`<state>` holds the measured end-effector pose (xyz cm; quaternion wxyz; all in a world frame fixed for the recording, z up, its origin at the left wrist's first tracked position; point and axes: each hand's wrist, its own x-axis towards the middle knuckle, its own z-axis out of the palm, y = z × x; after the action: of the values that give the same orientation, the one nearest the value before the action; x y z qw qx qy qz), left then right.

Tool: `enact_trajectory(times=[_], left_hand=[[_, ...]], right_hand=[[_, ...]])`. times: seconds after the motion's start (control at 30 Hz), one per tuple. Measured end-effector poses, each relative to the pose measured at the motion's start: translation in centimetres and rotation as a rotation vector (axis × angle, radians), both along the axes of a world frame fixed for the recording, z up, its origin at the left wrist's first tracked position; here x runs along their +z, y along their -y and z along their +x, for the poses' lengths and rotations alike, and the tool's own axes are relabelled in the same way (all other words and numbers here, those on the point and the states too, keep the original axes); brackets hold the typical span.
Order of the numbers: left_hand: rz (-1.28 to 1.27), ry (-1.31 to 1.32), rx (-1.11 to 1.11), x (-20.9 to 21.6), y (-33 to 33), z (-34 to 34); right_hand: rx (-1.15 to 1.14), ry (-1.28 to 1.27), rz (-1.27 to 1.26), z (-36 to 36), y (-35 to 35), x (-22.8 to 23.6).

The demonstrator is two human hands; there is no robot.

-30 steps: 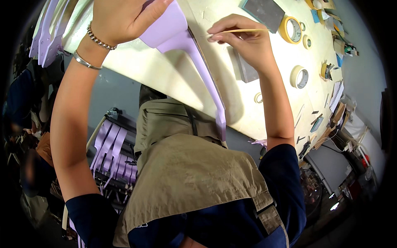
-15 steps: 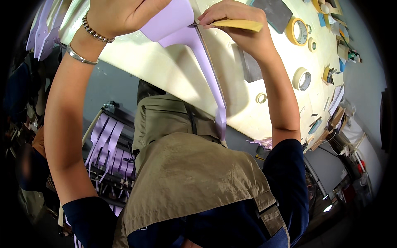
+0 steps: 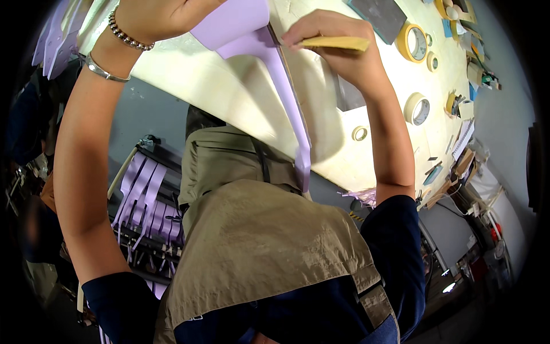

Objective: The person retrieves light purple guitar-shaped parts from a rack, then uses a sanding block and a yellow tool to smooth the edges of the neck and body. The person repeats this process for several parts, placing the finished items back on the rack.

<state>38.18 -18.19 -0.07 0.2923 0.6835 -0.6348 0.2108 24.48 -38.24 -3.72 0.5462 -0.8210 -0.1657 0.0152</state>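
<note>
My left hand [image 3: 163, 14], with two bracelets at the wrist, grips the wide end of a long lilac strip [image 3: 286, 80] at the top of the view. The strip narrows and hangs down over the front edge of the pale worktable [image 3: 189, 74]. My right hand [image 3: 335, 43] holds a flat yellow sanding block [image 3: 338, 43] against the strip's right edge, just beside the left hand. A tan apron [image 3: 258, 246] covers my front below.
Several rolls of tape [image 3: 415, 43] lie on the table's right side, with a grey sheet [image 3: 381, 14] and small tools beyond. A rack of lilac strips [image 3: 146, 195] hangs below the table at left. Cables and equipment sit lower right.
My right hand has moved left, bringing the yellow block from above the table up against the strip's edge. My left hand stays holding the strip.
</note>
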Motion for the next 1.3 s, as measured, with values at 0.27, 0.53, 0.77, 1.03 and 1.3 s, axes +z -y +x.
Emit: enact_trajectory(times=[0.27,0.53,0.77,1.03,1.3], left_hand=[[-0.053,-0.015,-0.016,0.1,0.3,-0.4],[0.117,0.017,-0.002,0.5,-0.3,0.3],[0.057,0.017,-0.031,0.1,0.0,0.2],[0.045,-0.024,-0.007,0.8,0.0,-0.7],[-0.063,-0.103,-0.189,-3.0,0.0,2.1]], right_hand=[[0.046,0.029,-0.053,-1.9,0.4,0.1],[0.02,0.057,-0.067,-1.7,-0.2,0.4],[-0.05,-0.127,0.046,-4.7,1.8,-0.8],[-0.804,-0.272,-0.606,-7.4,2.8,-1.9],[-0.677,-0.168,-0.429,-12.2,0.1,-2.7]])
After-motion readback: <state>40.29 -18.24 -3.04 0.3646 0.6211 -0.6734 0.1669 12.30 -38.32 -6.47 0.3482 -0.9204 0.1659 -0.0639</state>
